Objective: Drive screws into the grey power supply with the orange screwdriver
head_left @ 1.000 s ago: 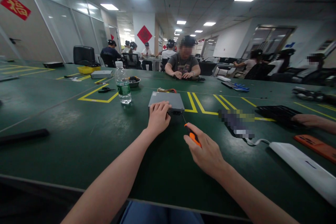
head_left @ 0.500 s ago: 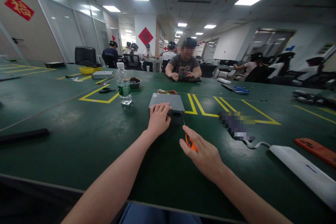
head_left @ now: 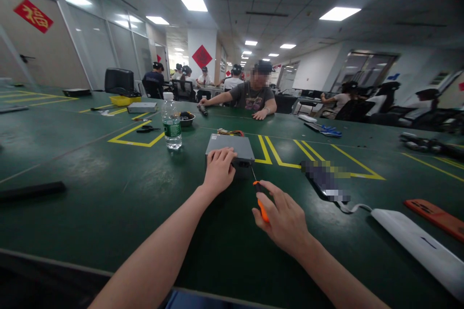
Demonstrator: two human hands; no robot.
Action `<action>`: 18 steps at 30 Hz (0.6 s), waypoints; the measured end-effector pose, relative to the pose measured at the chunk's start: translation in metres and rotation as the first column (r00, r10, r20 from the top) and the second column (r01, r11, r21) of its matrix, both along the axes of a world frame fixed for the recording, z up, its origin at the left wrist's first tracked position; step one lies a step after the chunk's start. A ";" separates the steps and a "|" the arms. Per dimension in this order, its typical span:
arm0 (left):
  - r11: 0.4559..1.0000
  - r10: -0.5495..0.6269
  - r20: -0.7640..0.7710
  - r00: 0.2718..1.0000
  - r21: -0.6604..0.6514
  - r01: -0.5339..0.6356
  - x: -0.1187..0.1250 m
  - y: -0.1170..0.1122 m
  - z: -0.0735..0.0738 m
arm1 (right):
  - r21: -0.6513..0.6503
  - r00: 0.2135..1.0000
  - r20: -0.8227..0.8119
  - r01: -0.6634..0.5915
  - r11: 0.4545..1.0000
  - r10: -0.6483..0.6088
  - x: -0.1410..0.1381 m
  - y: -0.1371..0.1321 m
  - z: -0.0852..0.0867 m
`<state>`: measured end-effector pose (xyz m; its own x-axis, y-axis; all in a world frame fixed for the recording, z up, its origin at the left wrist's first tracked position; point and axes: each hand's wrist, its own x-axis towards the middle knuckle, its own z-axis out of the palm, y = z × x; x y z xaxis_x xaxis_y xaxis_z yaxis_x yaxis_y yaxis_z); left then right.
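A grey metal power supply unit [head_left: 241, 147] lies on the green table, with coloured wires [head_left: 231, 132] at its far side and a socket in its near face. My left hand [head_left: 219, 169] grips its near left part, fingers bent over the top and thumb at the front edge. An orange and black screwdriver [head_left: 263, 210] is held by my right hand [head_left: 284, 217] to the right of the unit. Its thin shaft points up to the lower right corner of the near face; whether the tip sits in a screw is too small to tell.
A water bottle [head_left: 171, 123] stands left of the unit, beside a metal bowl [head_left: 187, 119]. To the right lie a phone [head_left: 322, 181], a white power bank [head_left: 416, 246] with its cable, and an orange phone [head_left: 435, 217]. Across the table sits a co-worker [head_left: 250, 96].
My right hand has shifted its fingers lower along the screwdriver handle, baring its top. My left hand stays on the unit. The co-worker has stretched an arm sideways to a dark object.
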<state>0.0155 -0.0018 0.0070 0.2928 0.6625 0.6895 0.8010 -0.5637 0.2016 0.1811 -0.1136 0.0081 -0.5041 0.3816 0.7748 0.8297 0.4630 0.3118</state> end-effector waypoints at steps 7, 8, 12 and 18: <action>1.000 -0.006 -0.006 1.000 0.009 0.006 0.000 0.001 -0.001 | -0.029 0.991 0.061 -0.115 0.993 0.117 0.003 0.001 -0.002; 1.000 -0.005 -0.005 1.000 0.012 0.005 0.000 0.001 -0.001 | -0.055 0.991 0.052 -0.124 0.991 0.127 0.003 0.000 -0.002; 1.000 -0.002 -0.009 1.000 0.015 0.002 -0.001 0.000 -0.001 | -0.136 0.991 -0.052 -0.132 0.982 0.126 0.002 -0.005 -0.001; 1.000 -0.002 -0.009 1.000 -0.012 0.002 0.000 0.000 0.000 | -0.081 0.998 0.004 -0.055 0.995 0.055 0.003 -0.007 0.000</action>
